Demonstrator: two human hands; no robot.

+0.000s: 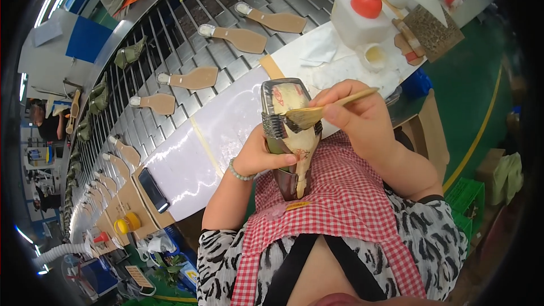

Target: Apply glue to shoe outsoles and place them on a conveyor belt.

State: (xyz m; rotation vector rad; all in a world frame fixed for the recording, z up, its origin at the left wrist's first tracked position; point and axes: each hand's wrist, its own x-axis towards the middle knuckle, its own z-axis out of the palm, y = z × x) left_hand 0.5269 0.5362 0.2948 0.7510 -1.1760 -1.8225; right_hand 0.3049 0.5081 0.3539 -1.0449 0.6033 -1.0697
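My left hand [258,156] is wrapped round an upside-down shoe [290,95], its thumb lying along the side. The shoe has a dark, glossy outside and a pale underside facing up; a row of dark strips crosses its middle. Pinched in my right hand [362,119] is a flat brush [306,117] with a wooden handle. Its head lies over the middle of the shoe's underside, seemingly touching it. My right fingertips are close to the shoe's edge.
A white bottle [358,17] with a red nozzle and a small white cup [374,56] stand on the white bench [187,158]. Beyond runs a slatted metal conveyor carrying tan soles [195,77] and green shoe uppers [130,54]. A phone [153,188] and a yellow roll [128,222] lie left.
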